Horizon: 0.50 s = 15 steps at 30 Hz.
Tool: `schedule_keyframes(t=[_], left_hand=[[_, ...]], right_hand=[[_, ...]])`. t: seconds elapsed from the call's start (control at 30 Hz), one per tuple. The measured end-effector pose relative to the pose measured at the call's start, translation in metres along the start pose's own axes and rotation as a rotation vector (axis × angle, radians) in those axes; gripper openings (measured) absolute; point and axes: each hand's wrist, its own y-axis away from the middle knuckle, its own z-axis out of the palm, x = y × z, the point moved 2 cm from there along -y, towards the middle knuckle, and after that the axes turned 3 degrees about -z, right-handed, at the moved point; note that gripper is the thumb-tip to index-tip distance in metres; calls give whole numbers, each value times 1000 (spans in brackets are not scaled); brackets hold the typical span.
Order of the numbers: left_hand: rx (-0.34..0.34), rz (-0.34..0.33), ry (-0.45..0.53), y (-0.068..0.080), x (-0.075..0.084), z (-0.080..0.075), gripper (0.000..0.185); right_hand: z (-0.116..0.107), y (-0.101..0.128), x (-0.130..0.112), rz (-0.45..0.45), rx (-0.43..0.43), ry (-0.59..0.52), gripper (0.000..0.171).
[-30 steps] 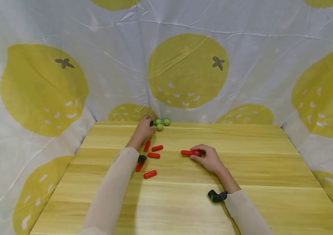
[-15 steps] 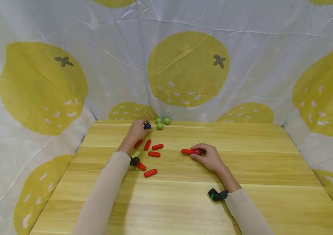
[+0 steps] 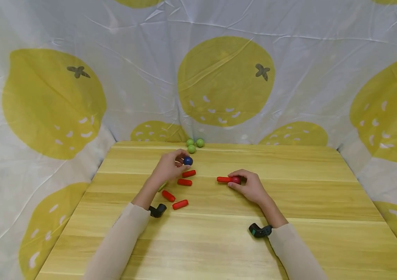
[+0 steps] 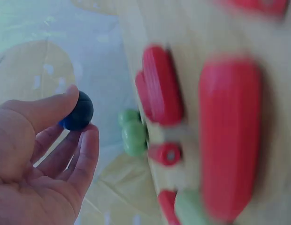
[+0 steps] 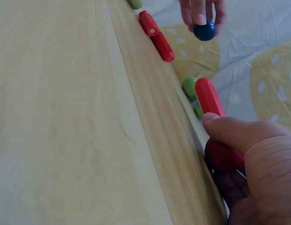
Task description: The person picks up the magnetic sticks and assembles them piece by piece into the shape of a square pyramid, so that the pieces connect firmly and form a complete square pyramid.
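Observation:
My left hand [image 3: 170,165] pinches a dark blue ball [image 3: 188,160] between thumb and fingertips, above the red sticks left of the table's middle. The left wrist view shows the blue ball [image 4: 80,111] held off the table. My right hand [image 3: 250,186] grips a dark red ball [image 3: 235,180] with a red stick [image 3: 223,179] jutting from it to the left. In the right wrist view the thumb lies over the joint of the red ball [image 5: 221,154] and the stick [image 5: 210,96].
Several loose red sticks [image 3: 180,204] lie below and beside my left hand, with a yellow-green stick [image 3: 162,186] partly behind the wrist. Three green balls [image 3: 191,149] sit at the back edge of the wooden table [image 3: 219,241], against a lemon-print cloth [image 3: 299,77].
My left hand has drawn the blue ball away from beside the green balls, first leftward, then forward to the right and nearer the viewer. The right hand stays in place with its ball and stick.

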Motion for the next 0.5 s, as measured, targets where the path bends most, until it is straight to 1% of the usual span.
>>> schedule_keyframes(t=[0.1, 0.2, 0.27, 0.37, 0.5], left_hand=[[-22, 22, 63, 9, 6, 14, 37], [-39, 31, 102, 16, 6, 28, 41], [-53, 34, 112, 18, 7, 38, 42], [-76, 24, 132, 20, 8, 50, 38], [-105, 16, 145, 19, 16, 62, 35]], right_hand=[[0, 0, -1, 0, 1, 5, 27], [0, 0, -2, -2, -5, 2, 26], [0, 1, -2, -3, -7, -4, 26], [0, 1, -3, -8, -14, -9, 25], [0, 0, -2, -14, -12, -21, 25]])
